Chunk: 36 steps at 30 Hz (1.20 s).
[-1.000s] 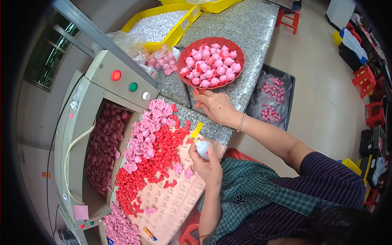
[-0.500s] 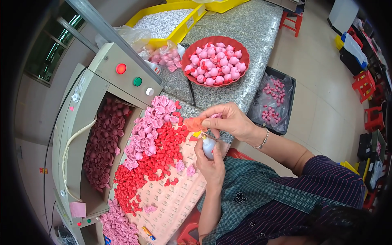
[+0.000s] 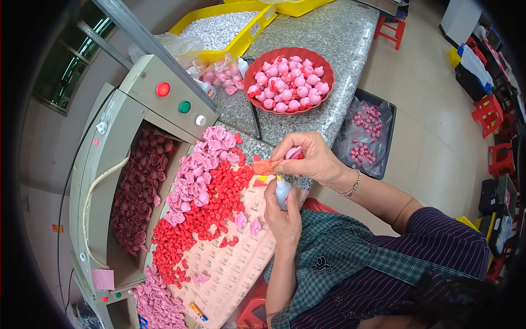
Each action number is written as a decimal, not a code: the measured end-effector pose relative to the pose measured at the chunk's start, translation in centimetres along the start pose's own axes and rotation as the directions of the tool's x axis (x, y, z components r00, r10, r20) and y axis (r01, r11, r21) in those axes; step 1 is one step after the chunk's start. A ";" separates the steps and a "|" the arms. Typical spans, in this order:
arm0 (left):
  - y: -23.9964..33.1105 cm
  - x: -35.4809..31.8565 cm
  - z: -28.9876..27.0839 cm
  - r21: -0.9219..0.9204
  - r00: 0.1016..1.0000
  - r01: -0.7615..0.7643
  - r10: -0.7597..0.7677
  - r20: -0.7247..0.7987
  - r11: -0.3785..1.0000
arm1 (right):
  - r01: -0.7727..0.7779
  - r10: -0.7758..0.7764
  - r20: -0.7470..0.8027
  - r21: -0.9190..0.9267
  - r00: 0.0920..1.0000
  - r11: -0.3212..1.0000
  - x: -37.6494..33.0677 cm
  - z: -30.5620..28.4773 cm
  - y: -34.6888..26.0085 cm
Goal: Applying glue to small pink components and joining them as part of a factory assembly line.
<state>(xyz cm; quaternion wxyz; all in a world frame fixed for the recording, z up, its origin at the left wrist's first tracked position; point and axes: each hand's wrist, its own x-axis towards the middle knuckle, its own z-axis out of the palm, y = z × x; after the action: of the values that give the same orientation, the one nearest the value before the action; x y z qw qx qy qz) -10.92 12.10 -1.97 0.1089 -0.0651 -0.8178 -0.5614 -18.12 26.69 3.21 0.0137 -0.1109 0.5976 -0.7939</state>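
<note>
My left hand [image 3: 285, 225] is closed around a small squeeze bottle [image 3: 282, 192], pale with a narrow tip pointing up. Just above it, my right hand [image 3: 315, 159] has a small pink rubbery piece [image 3: 294, 152] with a red part against it, tucked in the curled fingers. A limp orange scrap [image 3: 264, 167] meets the thumb and fingertip of that hand; what it is I cannot make out. The bottle's tip sits close under these fingertips. On the pink work surface [image 3: 241, 268] lie many small red pieces [image 3: 205, 205] and a heap of thin pink pieces [image 3: 192, 175].
At the left stands a beige machine [image 3: 159, 112] with buttons and an opening full of pink pieces. Beyond my hands, a red bowl [image 3: 253, 70] of round pink parts rests on the grey stone counter [image 3: 329, 33]. A black crate [image 3: 387, 156] stands on the right.
My right hand has lifted slightly and turned, so the pink piece shows its red part. The bottle in my left hand has moved up a little.
</note>
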 end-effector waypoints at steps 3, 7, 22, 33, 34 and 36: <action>-0.2 0.0 0.0 0.031 1.000 0.009 -0.010 0.028 0.999 | -0.009 0.012 -0.034 0.081 0.999 0.997 0.1 -0.1 -0.3; -0.1 -0.4 -0.1 -0.045 0.998 0.058 -0.057 0.026 0.997 | 0.051 -0.043 -0.118 0.062 0.992 0.997 1.1 -0.7 -1.2; -0.9 -1.6 0.0 -0.387 0.986 0.123 -0.155 -0.054 0.914 | 0.298 -0.489 -0.056 -0.730 0.870 0.615 1.4 -4.5 4.2; 1.1 -4.3 -4.0 -0.416 0.979 0.114 -0.174 -0.108 0.902 | -0.424 0.302 0.297 0.611 0.906 0.669 -5.9 1.5 5.3; 1.2 -4.6 -4.4 -0.414 0.980 0.105 -0.164 -0.110 0.904 | -0.442 0.303 0.325 0.582 0.896 0.683 -6.4 1.9 5.6; 2.5 -4.8 -4.7 -0.439 0.969 0.088 -0.179 -0.171 0.894 | -0.467 0.307 0.361 0.555 0.881 0.688 -6.8 2.5 6.0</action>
<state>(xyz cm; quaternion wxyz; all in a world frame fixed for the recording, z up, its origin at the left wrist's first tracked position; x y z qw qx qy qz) -5.18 8.65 0.70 0.1375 0.0282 -0.6614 -0.7368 -11.62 23.61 -2.97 0.2901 -0.0653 0.3022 -0.9057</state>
